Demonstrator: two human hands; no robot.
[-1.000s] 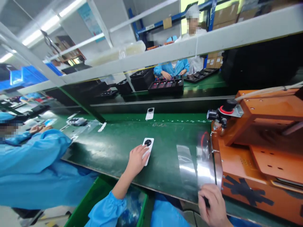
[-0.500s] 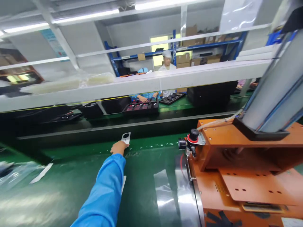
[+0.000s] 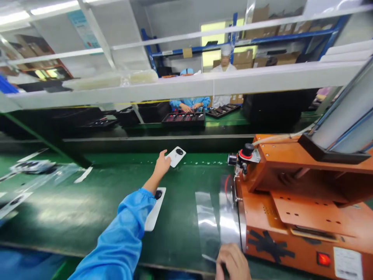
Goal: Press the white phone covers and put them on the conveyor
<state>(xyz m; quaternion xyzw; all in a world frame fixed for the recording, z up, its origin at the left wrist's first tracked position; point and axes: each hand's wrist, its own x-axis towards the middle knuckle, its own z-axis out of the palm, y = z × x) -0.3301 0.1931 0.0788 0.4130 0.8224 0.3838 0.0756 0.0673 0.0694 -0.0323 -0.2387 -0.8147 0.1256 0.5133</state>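
My left hand point(image 3: 162, 164) reaches over the green table, its thumb and fingers at the near-left edge of a white phone back cover point(image 3: 176, 158) with a round black camera ring. That cover lies tilted toward the table's far side. Under my left wrist rests a second white phone back cover point(image 3: 154, 214), its camera ring partly hidden by the sleeve. At the bottom edge my right hand point(image 3: 233, 262) has its fingers curled at the near end of a clear film strip point(image 3: 206, 217). Whether the fingers pinch the film is unclear.
An orange press machine point(image 3: 291, 210) with a lit red switch stands at the right. More phone covers point(image 3: 16, 204) and plastic film lie at the left. A white shelf beam point(image 3: 186, 86) crosses above. Beyond it, a person in blue sleeves point(image 3: 190, 104) works over black trays point(image 3: 183, 118).
The view has shifted, and my right hand has come in at the bottom. My left hand is turned more to the right with the cover, and the second cover shows more fully.
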